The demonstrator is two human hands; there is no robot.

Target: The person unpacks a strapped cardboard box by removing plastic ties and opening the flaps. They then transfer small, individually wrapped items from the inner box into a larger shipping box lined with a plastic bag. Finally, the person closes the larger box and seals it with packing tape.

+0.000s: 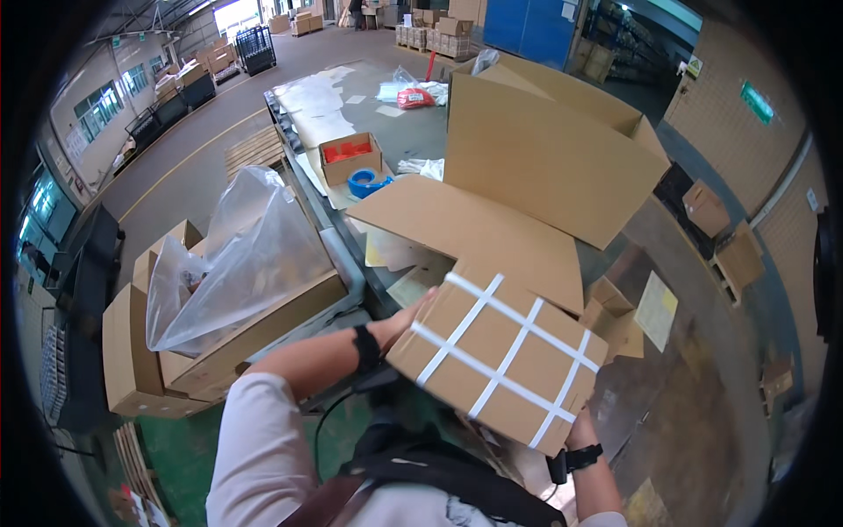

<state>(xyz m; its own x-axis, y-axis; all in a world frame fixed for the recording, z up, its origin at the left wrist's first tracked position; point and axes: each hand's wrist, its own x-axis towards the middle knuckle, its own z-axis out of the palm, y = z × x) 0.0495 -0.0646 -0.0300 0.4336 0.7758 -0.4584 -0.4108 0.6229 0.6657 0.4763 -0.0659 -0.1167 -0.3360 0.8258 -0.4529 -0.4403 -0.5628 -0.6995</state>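
Note:
A cardboard box [488,341] bound with crossing white straps is held between my two hands, tilted, in front of my body. My left hand [407,321] grips its left edge, fingers mostly hidden along the side. At the lower right corner, my right hand [580,430] supports the box, with its fingers largely out of sight beneath. Just beyond the strapped box is a large open carton [544,149] on the workbench [316,105]. One of the carton's long flaps [492,227] folds out toward me, close to the held box.
On the bench sit a small box [338,176] with red contents, a blue tape roll [365,184] and a red bag [415,98]. An open carton [132,351] with a clear plastic liner [250,255] stands at left. A smaller open box [612,316] lies at right.

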